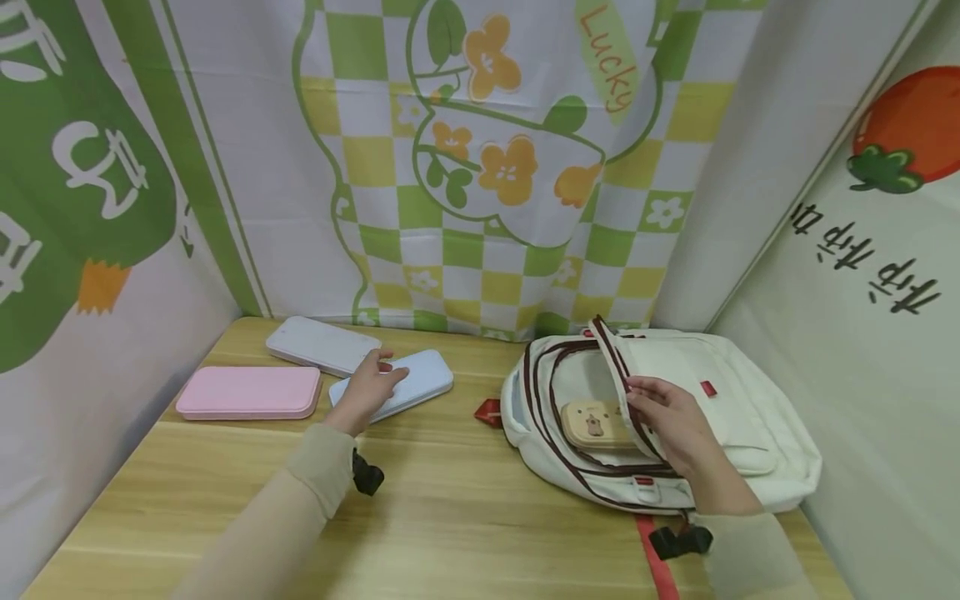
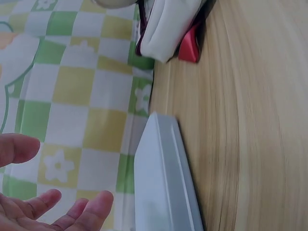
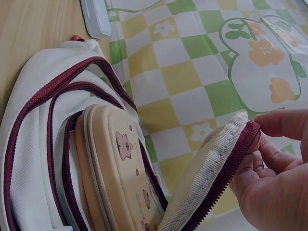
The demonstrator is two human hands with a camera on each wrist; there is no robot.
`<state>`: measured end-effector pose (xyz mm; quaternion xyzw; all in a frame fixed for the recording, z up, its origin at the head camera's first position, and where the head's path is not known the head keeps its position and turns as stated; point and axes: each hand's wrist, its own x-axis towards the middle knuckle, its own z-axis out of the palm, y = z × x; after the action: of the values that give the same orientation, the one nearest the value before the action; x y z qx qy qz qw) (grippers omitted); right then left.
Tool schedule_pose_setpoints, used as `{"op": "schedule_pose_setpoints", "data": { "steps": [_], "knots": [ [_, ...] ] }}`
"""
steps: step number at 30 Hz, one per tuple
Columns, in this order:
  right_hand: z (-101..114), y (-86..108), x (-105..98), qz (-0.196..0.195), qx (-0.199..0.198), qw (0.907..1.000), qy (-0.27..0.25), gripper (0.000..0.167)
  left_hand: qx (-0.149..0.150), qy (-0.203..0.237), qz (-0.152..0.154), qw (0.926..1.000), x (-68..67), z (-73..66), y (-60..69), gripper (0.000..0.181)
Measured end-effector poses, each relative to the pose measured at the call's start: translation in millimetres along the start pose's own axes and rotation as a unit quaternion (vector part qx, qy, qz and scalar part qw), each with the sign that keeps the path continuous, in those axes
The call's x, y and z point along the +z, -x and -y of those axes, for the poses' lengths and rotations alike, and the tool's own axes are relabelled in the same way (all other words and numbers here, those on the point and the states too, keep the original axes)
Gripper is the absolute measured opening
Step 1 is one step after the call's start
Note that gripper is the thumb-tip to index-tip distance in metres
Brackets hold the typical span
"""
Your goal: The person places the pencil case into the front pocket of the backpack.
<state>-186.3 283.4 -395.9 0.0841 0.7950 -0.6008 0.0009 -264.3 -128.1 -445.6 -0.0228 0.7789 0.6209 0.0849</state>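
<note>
A white backpack [image 1: 750, 400] with dark red zippers lies on the table at the right. My right hand [image 1: 671, 421] pinches the zipper edge of its front flap [image 3: 211, 178] and holds it lifted. Inside the unzipped pocket sits a yellow pencil case [image 3: 120, 163] printed with small cartoon figures; the flap hides part of it in the head view. My left hand [image 1: 367, 392] hovers over the light blue case [image 1: 423, 379], fingers loosely bent and apart from it in the left wrist view. That view shows the blue case's edge [image 2: 168, 178] beside the fingers.
A pink case [image 1: 251, 392] lies at the left of the table, and a pale grey-white case [image 1: 322, 343] sits behind the blue one. A red strap [image 1: 656, 558] hangs toward the front edge. Printed curtains [image 1: 510, 275] close off the back and sides.
</note>
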Motion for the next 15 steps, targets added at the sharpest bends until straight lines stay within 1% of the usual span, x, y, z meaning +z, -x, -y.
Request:
{"op": "schedule_pose_setpoints", "data": {
  "steps": [5,8,12,15],
  "knots": [
    [-0.7,1.1,0.0,0.007,-0.003,1.0,0.001,0.038,-0.018,0.008,-0.004,0.9998,-24.0,3.1,2.3,0.062],
    [-1.2,1.4,0.2,0.007,-0.003,1.0,0.002,0.038,-0.03,-0.003,-0.012,0.9995,-38.2,6.5,2.7,0.065],
    [-1.9,0.8,1.0,0.007,-0.001,1.0,-0.002,0.038,-0.046,-0.018,-0.022,0.9986,-55.5,15.7,3.0,0.068],
    [-2.1,0.7,1.9,0.007,0.002,1.0,-0.004,0.038,-0.061,-0.019,-0.025,0.9976,-63.4,25.0,3.9,0.068]
  ]
}}
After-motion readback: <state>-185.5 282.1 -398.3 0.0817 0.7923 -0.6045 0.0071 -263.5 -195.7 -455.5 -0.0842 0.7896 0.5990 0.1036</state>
